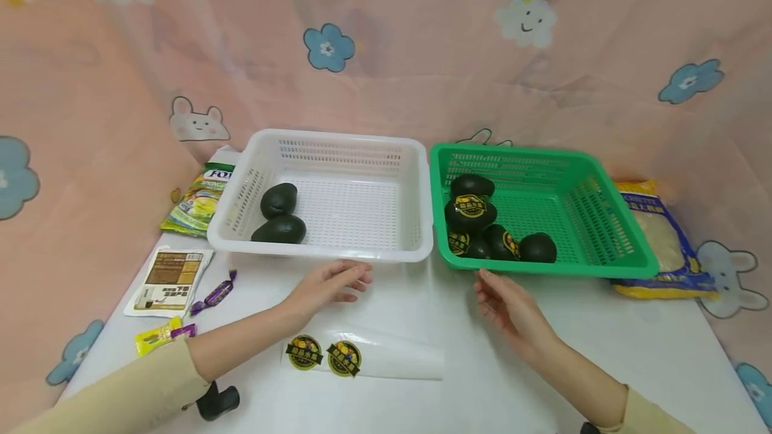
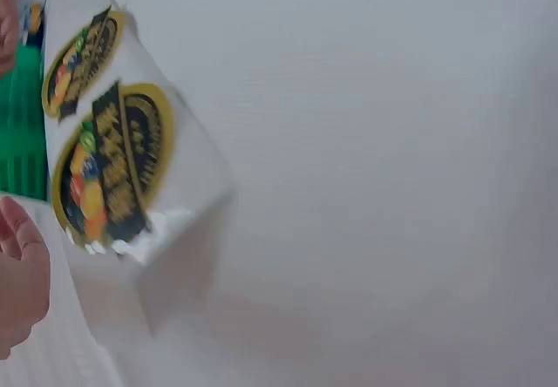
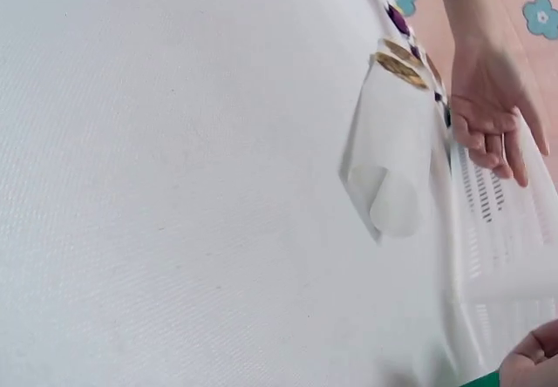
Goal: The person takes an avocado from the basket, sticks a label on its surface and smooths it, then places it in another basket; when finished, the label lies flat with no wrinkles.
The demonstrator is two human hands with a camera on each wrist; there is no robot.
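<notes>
My left hand (image 1: pixel 338 281) hovers by the front rim of the white basket (image 1: pixel 338 253), its fingers loosely bent and nothing in them. Inside that basket, at its left end, lie two dark avocados (image 1: pixel 279 230). My right hand (image 1: pixel 512 310) is at the front rim of the green basket (image 1: pixel 579 266), fingertips close to the edge, with nothing seen in its grasp. Several avocados (image 1: pixel 470 213) fill the left side of the green basket; some carry black-and-gold round labels. In front of the hands lies a glossy backing strip (image 1: pixel 398 359) with two round stickers (image 1: pixel 344 358) at its left end.
On the left are a green snack bag (image 1: pixel 205 196), a white-and-brown packet (image 1: pixel 171 280), a purple-wrapped candy (image 1: pixel 215 293) and a yellow packet (image 1: pixel 158 335). A blue-and-yellow bag (image 1: pixel 660 240) lies right of the green basket. A patterned pink cloth (image 1: pixel 398 86) hangs behind.
</notes>
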